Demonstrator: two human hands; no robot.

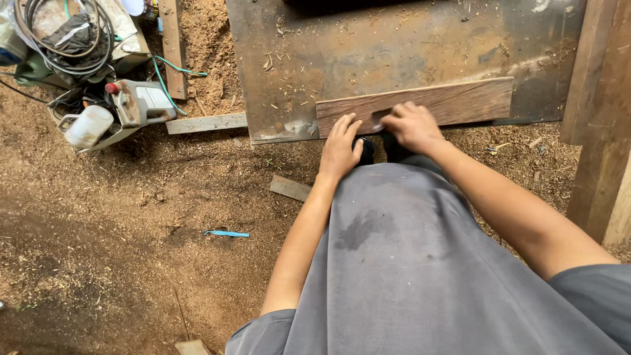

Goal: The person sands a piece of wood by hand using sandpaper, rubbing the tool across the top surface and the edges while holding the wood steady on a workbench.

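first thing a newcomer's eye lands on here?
Most likely the two bare hands at centre: the left hand lies flat on the near edge of a brown wooden plank, and the right hand presses on the plank itself. The plank sits on a worn metal table. Next, the sawdust-covered ground and a coil of cables at top left.

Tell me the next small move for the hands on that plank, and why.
Probably bring the left hand fully onto the wooden plank. Only the right hand presses it, and the plank lies at the metal sheet's near edge.
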